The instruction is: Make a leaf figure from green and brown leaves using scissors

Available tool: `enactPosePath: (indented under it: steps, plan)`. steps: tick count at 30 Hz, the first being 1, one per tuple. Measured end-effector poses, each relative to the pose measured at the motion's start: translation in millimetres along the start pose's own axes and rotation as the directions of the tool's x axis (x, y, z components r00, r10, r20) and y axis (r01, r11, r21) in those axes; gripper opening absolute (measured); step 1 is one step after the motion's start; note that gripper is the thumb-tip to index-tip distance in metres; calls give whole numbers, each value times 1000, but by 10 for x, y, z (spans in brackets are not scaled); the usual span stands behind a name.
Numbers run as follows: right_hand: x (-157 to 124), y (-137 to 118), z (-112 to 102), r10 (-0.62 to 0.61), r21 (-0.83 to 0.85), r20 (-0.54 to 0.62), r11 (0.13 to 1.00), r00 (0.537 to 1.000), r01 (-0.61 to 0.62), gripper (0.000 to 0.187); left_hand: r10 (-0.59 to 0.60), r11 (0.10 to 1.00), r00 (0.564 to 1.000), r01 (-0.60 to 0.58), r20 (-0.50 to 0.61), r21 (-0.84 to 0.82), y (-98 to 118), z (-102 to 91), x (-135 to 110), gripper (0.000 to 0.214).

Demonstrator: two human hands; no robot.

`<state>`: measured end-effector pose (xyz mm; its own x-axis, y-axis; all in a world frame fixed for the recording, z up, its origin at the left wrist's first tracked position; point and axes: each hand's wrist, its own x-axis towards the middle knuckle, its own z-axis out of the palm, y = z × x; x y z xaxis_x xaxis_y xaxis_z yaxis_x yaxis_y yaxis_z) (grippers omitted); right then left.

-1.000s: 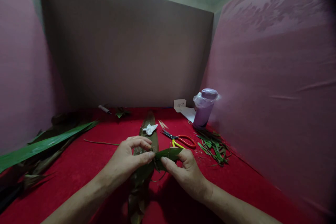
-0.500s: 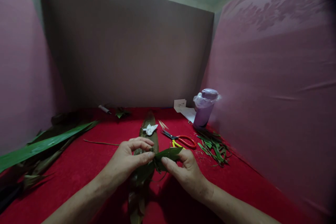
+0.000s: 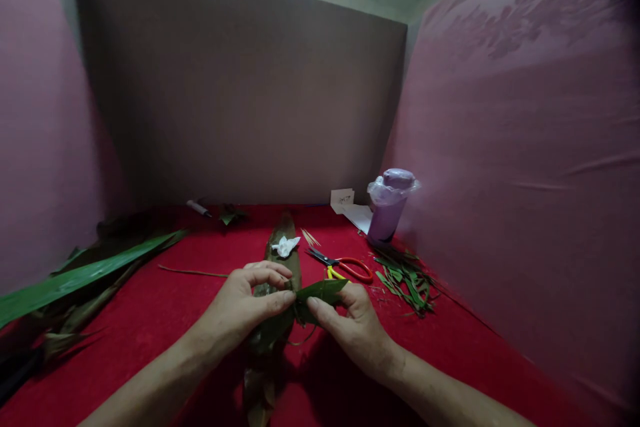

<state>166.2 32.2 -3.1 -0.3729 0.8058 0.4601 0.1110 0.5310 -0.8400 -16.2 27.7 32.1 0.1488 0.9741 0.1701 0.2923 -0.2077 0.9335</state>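
Observation:
A folded green leaf piece is held between my two hands above the red cloth. My right hand pinches its right end, thumb in front. With thumb and fingertips closed, my left hand grips the left side of the leaf, where its exact hold is partly hidden. Thin fibres hang from the leaf just below the fingers. Under the hands a long brownish leaf lies lengthwise, with a crumpled white tissue on its far part. Scissors with red and yellow handles rest beyond my right hand.
Several toothpicks lie by the scissors. Green leaf scraps are piled at right, below a purple bin lined with plastic. White papers lie behind. Long leaves spread at left; a white tube lies farther back. Pink walls flank the table.
Both hands keep their grip on the leaf and barely move. The right side of the leaf has shifted very slightly, and the hanging fibre sits a little differently.

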Motion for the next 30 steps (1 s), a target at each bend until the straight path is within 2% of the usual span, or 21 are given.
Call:
enactPosePath:
  steps: [7,11,15,21,25,30]
  plan:
    - [-16,17,6,30,36,1,999,1000,-30,19,-48,995,999,48,0,-90,-8,12,-14,11]
    - [25,38,12,155,232,-24,962,988,-145,17,-163,961,986,163,16,-225,-19,-7,-2,25]
    - [89,30,1,336,391,-89,878,938,-277,22,-154,939,986,127,-58,-321,-53,-16,27,26]
    - [132,33,-18,485,506,-159,788,860,-350,29,-250,837,967,245,55,-489,-106,8,40,30]
    - [137,61,-20,516,539,-162,760,841,-362,30,-217,851,971,241,105,-467,-115,15,8,25]
    - [129,47,2,499,545,-122,756,858,-362,32,-264,855,959,284,107,-434,-183,60,0,22]
